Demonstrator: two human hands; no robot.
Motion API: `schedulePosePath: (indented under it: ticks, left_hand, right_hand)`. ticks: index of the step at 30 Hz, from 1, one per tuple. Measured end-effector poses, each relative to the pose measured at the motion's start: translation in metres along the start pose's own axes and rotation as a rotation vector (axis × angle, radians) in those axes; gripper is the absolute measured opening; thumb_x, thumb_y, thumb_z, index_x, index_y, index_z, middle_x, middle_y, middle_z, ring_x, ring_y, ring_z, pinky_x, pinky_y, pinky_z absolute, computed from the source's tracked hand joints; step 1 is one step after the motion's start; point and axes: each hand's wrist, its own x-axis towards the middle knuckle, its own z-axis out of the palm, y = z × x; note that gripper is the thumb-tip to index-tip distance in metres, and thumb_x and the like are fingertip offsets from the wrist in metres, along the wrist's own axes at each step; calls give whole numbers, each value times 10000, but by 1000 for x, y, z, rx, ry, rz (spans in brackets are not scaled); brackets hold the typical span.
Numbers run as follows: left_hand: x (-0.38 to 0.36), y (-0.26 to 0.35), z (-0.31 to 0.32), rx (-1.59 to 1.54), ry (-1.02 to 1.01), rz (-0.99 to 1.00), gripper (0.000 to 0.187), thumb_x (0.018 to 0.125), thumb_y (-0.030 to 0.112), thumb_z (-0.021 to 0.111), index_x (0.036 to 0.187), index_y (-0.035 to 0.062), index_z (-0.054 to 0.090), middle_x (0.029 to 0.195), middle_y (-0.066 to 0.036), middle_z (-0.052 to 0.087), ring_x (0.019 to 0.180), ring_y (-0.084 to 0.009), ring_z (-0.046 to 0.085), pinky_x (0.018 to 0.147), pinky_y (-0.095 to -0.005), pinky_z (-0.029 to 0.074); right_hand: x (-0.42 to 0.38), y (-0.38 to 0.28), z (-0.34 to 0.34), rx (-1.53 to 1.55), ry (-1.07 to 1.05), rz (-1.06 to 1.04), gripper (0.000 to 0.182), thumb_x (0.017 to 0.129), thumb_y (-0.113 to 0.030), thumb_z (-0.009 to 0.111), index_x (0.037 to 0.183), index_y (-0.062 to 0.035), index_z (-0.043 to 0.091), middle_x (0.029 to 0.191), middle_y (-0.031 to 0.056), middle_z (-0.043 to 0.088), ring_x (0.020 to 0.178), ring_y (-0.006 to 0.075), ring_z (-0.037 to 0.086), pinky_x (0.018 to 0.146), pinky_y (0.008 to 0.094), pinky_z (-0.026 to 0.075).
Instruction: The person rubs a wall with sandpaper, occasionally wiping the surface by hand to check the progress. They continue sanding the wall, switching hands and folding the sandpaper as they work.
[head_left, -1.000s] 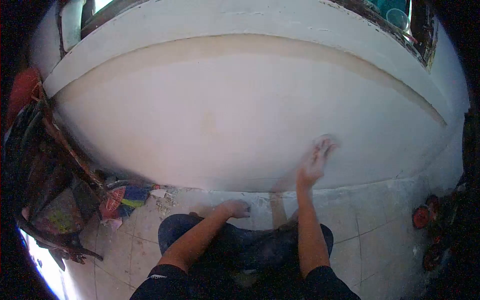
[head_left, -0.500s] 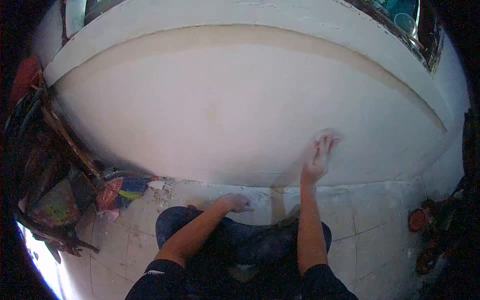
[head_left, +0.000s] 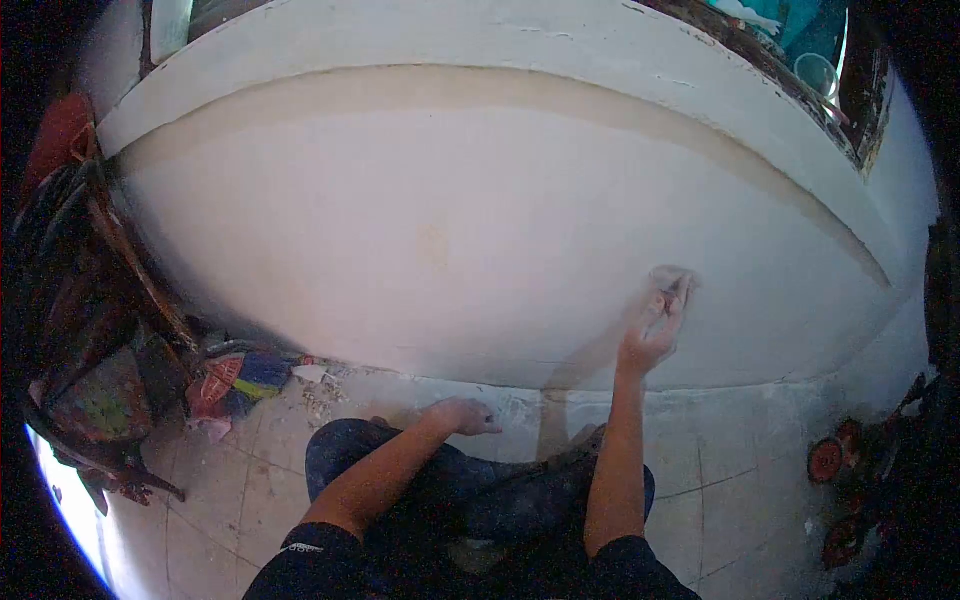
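My right hand (head_left: 648,345) is raised to the low white wall (head_left: 480,220), its dusty fingers closed on a small pale flat piece like sandpaper (head_left: 672,276). That piece lies against the wall surface; motion blurs its edges. Over my knees, near the foot of the wall, my left hand (head_left: 462,416) hangs with its fingers curled in. Whatever those fingers may hold is hidden. My dark-clothed legs (head_left: 350,450) are folded below both arms.
Along the top of the wall runs a white ledge (head_left: 450,45). A clear plastic cup (head_left: 815,72) stands at upper right. Dark clutter (head_left: 85,300) and a crumpled colourful bag (head_left: 235,385) lie at left. Rusty round parts (head_left: 826,460) are at right on the tiled floor (head_left: 720,500).
My right hand has shifted slightly right and down along the wall with the pale piece. The left hand stays over my knees. The whole view has tilted a little.
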Motion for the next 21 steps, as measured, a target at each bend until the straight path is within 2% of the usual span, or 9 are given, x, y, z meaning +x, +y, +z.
schedulePosePath:
  ticks: [2, 5, 7, 11, 13, 17, 19, 20, 21]
  left_hand:
    - [-2, 0, 6, 3, 116, 26, 763, 953, 720, 450, 1344, 86, 616, 1366, -181, 615, 1265, -372, 574, 1059, -514, 461]
    - [-8, 8, -5, -34, 6, 11, 770, 956, 715, 449, 1368, 81, 594, 1384, -185, 600, 1280, -370, 565, 1075, -515, 451]
    - [16, -8, 14, -39, 22, 18, 770, 957, 713, 447, 1366, 77, 595, 1384, -187, 600, 1281, -370, 564, 1077, -517, 451]
    - [7, -9, 8, -9, -6, 1, 765, 958, 712, 446, 1372, 86, 592, 1388, -188, 597, 1287, -368, 563, 1082, -529, 449]
    - [9, -10, 10, -15, 12, -10, 766, 958, 712, 447, 1378, 87, 590, 1393, -186, 596, 1290, -367, 562, 1083, -534, 447]
    - [5, 0, -1, 32, 20, 46, 768, 952, 716, 455, 1384, 94, 589, 1423, -184, 576, 1300, -362, 557, 1086, -548, 442]
    - [28, -15, 20, 12, 37, 49, 768, 950, 717, 459, 1384, 97, 589, 1426, -178, 576, 1299, -361, 558, 1085, -546, 444]
    - [37, -20, 28, -7, 52, 45, 768, 947, 717, 464, 1385, 99, 590, 1429, -172, 575, 1299, -361, 558, 1084, -543, 445]
    - [37, -18, 29, -5, 50, 48, 768, 947, 717, 464, 1385, 99, 590, 1429, -172, 575, 1299, -361, 558, 1084, -543, 445]
  right_hand:
    - [-9, 9, 3, 2, 27, 13, 332, 1043, -147, 532, 1318, 34, 578, 1521, 213, 485, 1460, 370, 398, 1167, 471, 374]
    - [-14, 3, 11, 1, 70, -163, 275, 975, -130, 620, 1225, -23, 658, 1488, 257, 507, 1429, 432, 428, 1177, 514, 339]
    - [-6, 0, 16, -156, 57, -169, 389, 1024, -149, 590, 1391, -19, 579, 1529, 198, 481, 1478, 335, 372, 1190, 505, 328]
    - [32, 2, 3, -180, -51, -205, 383, 1039, -158, 571, 1406, -51, 592, 1540, 172, 475, 1470, 344, 379, 1191, 510, 324]
    - [34, 14, -2, -172, 65, 42, 357, 1052, -175, 547, 1380, -53, 620, 1544, 157, 477, 1470, 356, 374, 1186, 509, 332]
    - [-5, 27, -2, -144, 38, 223, 374, 1056, -189, 534, 1397, -54, 606, 1548, 159, 473, 1485, 372, 347, 1201, 514, 306]
    - [-32, 12, 15, -109, -43, -86, 374, 1055, -178, 526, 1397, -49, 605, 1551, 166, 466, 1502, 383, 311, 1216, 524, 274]
    - [-34, -7, 18, -115, -43, -89, 374, 1055, -178, 526, 1397, -49, 605, 1551, 166, 466, 1502, 383, 311, 1216, 524, 274]
    - [-31, -32, 19, -130, -223, -180, 375, 1053, -168, 523, 1399, -47, 602, 1555, 168, 459, 1505, 389, 300, 1217, 528, 271]
